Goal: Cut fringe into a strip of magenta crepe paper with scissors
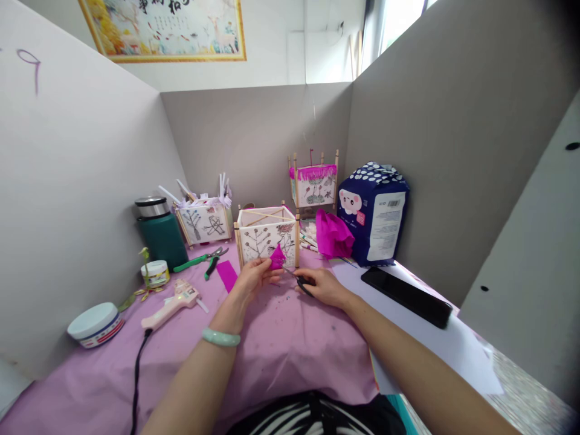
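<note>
My left hand pinches a small piece of magenta crepe paper between thumb and fingers. My right hand is closed round the black handles of a pair of scissors. The scissors' blades point left at the lower edge of the magenta paper; whether they touch it I cannot tell. Just behind both hands stands a box-shaped lantern with wooden stick corners and white panels bearing drawn branches. A flat magenta strip lies left of my left hand.
To the left are a pink glue gun, green-handled pliers, a white tub and a green bottle. Rightward are crumpled magenta paper, a blue package, a black phone and white paper. Grey partitions enclose the table.
</note>
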### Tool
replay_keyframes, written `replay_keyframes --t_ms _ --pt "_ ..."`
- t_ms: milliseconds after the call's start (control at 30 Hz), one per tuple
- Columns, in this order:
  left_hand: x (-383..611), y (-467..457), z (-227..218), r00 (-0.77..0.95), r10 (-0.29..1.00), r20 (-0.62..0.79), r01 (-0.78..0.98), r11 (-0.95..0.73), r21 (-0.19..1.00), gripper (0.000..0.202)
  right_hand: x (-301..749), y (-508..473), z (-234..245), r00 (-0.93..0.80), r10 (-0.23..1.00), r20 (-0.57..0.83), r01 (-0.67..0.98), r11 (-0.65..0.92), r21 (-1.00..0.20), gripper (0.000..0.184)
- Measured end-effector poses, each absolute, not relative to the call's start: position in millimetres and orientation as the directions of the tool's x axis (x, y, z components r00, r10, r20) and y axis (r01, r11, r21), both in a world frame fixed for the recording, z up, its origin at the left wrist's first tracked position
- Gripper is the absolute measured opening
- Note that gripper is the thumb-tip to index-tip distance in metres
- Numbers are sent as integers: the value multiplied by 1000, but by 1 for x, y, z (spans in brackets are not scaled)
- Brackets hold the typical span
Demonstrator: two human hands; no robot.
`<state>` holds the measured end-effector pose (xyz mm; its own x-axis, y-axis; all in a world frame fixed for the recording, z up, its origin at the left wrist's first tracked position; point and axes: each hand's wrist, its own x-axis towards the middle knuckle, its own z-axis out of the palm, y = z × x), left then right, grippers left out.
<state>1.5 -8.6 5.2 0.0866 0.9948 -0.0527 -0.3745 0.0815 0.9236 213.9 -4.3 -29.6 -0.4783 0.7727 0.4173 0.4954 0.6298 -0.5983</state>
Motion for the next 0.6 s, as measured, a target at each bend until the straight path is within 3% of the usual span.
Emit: replay_keyframes --t_ms 600 --pt "1 -8 5 90 995 -37 -388 69 919 11 214 -3 -31 -484 764 427 494 641 -587 37"
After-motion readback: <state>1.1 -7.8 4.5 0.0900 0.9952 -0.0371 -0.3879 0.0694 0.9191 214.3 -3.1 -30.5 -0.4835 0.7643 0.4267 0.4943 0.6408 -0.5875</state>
